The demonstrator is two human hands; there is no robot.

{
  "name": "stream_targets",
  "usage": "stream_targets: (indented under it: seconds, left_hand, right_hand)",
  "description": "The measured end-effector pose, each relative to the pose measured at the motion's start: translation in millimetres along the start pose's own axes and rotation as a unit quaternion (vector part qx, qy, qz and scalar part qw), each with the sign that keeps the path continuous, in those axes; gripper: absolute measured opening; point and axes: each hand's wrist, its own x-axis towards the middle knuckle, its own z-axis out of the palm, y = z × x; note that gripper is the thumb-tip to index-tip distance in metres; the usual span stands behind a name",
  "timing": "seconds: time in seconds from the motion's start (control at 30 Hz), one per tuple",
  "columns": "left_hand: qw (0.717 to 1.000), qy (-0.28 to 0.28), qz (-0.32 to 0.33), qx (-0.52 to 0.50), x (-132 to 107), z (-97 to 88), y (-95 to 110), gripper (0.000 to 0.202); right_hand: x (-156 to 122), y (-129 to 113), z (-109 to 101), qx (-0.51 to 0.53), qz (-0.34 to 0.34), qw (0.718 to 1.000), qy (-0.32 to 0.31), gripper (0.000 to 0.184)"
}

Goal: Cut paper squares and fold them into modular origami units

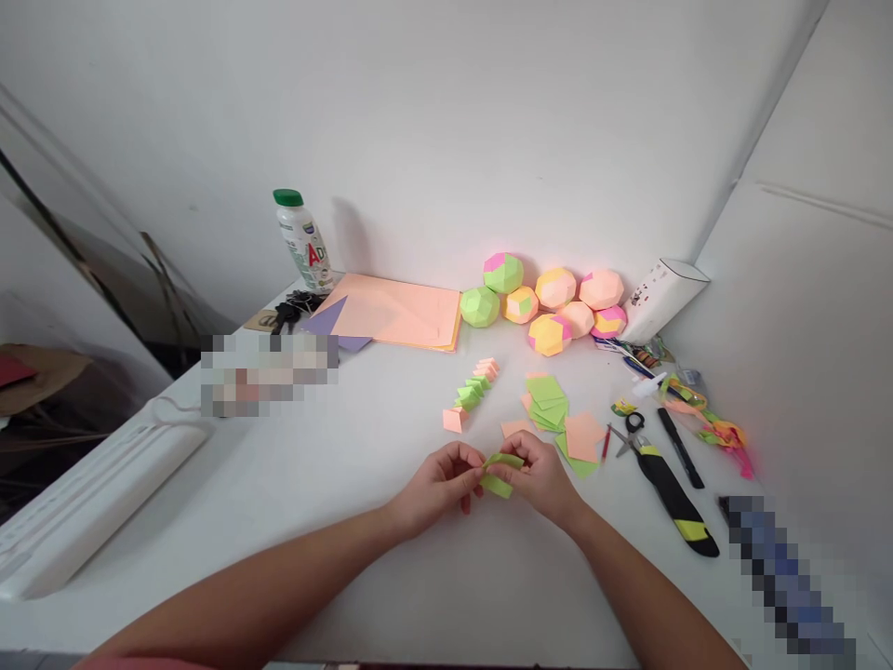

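Note:
Both my hands meet over the white table [363, 568], pinching a small folded green paper piece [499, 473] between them. My left hand [438, 484] grips its left end with curled fingers. My right hand [539, 476] holds the right end, fingers closed around it. Just beyond the hands lies a row of folded green and peach paper units [472, 393]. A loose stack of green and peach paper squares [558, 417] lies to the right of that row.
Several coloured paper balls [551, 302] sit against the back wall beside a white box [661, 298]. Peach sheets [391, 312], a bottle [304, 242], keys [293, 310], scissors [628, 433], a yellow-black cutter [675, 498], a pen [681, 448] and a white keyboard [84, 502] lie around.

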Motion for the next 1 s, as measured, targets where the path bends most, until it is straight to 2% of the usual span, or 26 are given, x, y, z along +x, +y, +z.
stream_targets:
  seconds: [0.1,0.3,0.5,0.8,1.0]
  left_hand:
    - [1.000,0.000,0.008,-0.016,0.3,-1.7,-1.2,0.026]
    - [0.998,-0.041,0.044,0.010,-4.1,-3.2,-4.6,0.021]
    - [0.986,-0.081,0.138,0.055,-5.2,-4.3,-7.6,0.031]
    - [0.988,-0.053,0.128,0.068,-4.1,-6.1,-9.6,0.035]
    - [0.988,-0.027,0.080,0.133,-7.7,0.9,1.5,0.029]
  right_hand:
    - [1.7,1.0,-1.5,-0.027,-0.007,1.000,-0.009,0.027]
    - [1.9,2.8,-3.8,-0.026,0.008,0.997,-0.078,0.026]
    - [2.7,3.6,-6.0,0.043,0.004,0.993,-0.111,0.028]
    - [1.7,-5.5,-7.6,0.002,-0.068,0.996,-0.066,0.024]
    - [-0.2,-3.3,-4.9,0.013,-0.051,0.998,-0.025,0.020]
